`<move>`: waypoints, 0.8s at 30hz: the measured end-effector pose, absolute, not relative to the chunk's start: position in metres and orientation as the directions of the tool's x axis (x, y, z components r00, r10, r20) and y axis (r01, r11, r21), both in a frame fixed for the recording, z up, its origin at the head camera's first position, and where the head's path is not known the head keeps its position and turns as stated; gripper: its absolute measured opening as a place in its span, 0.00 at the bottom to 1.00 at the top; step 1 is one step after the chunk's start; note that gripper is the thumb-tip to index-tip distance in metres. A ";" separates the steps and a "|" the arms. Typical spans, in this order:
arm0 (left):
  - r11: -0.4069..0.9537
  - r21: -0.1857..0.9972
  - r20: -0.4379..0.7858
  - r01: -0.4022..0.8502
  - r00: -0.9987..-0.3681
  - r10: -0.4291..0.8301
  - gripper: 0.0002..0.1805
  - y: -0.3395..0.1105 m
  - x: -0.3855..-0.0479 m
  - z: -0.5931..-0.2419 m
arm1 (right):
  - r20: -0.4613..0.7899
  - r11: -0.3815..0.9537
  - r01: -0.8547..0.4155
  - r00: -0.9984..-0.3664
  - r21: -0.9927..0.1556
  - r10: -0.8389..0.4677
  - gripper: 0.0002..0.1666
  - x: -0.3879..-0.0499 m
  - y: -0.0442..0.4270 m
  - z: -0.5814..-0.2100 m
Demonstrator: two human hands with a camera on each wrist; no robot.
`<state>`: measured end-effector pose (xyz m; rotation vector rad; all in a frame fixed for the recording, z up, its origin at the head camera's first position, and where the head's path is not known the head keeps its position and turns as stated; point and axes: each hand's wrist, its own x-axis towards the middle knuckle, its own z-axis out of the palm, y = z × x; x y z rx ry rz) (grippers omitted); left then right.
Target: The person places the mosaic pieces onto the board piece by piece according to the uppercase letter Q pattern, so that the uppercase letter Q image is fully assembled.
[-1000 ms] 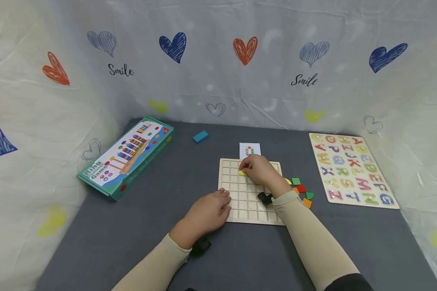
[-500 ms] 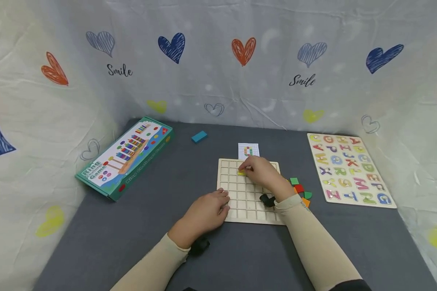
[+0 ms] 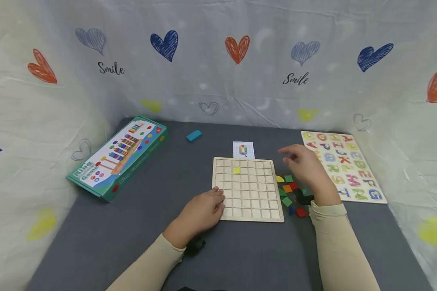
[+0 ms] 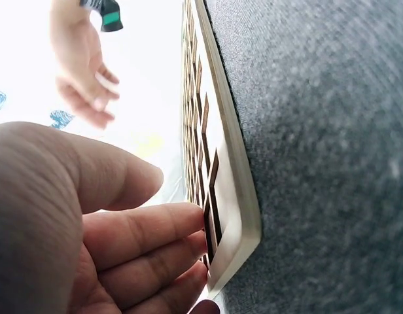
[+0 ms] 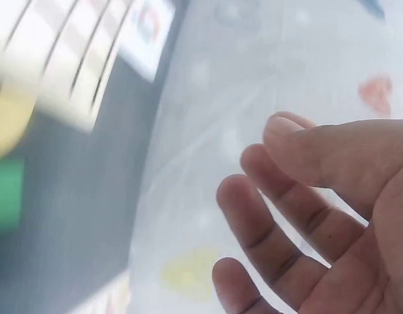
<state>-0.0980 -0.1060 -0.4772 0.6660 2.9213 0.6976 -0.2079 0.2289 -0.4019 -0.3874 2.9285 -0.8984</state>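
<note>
A wooden grid board (image 3: 247, 198) lies on the grey table, with one yellow tile (image 3: 236, 170) in a cell of its upper rows. My left hand (image 3: 200, 214) rests its fingertips on the board's left edge; in the left wrist view the fingers (image 4: 149, 235) touch the grid side. Off to the right, my right hand (image 3: 306, 165) hovers above the table with nothing in it, fingers loosely bent and thumb apart in the right wrist view. Below it several coloured tiles (image 3: 287, 201) lie scattered along the board's right side, some hidden by the wrist.
A small pattern card (image 3: 243, 150) lies behind the board. The alphabet board (image 3: 360, 173) is at the right, partly behind my right hand. On the left are a green game box (image 3: 118, 157) and a blue block (image 3: 194, 136). A printed curtain (image 3: 204, 64) closes off the back.
My right hand has let go of the yellow tile and moved right, off the board. The tile stays in the grid. My left hand keeps its place on the board's edge.
</note>
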 end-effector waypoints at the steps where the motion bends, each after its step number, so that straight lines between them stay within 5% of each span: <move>1: 0.806 0.442 0.037 0.394 -0.906 0.423 0.20 -0.107 -0.098 -0.477 | 0.009 0.808 -0.201 -0.972 -0.553 -0.236 0.20 -0.206 0.236 -0.402; 12: 0.811 0.447 0.023 0.378 -0.911 0.412 0.20 -0.108 -0.098 -0.477 | -0.186 0.864 -0.084 -0.962 -0.496 -0.200 0.21 -0.191 0.276 -0.445; 24: 0.797 0.467 0.028 0.384 -0.907 0.420 0.20 -0.106 -0.097 -0.477 | -0.176 0.885 -0.101 -0.964 -0.455 -0.200 0.19 -0.185 0.278 -0.463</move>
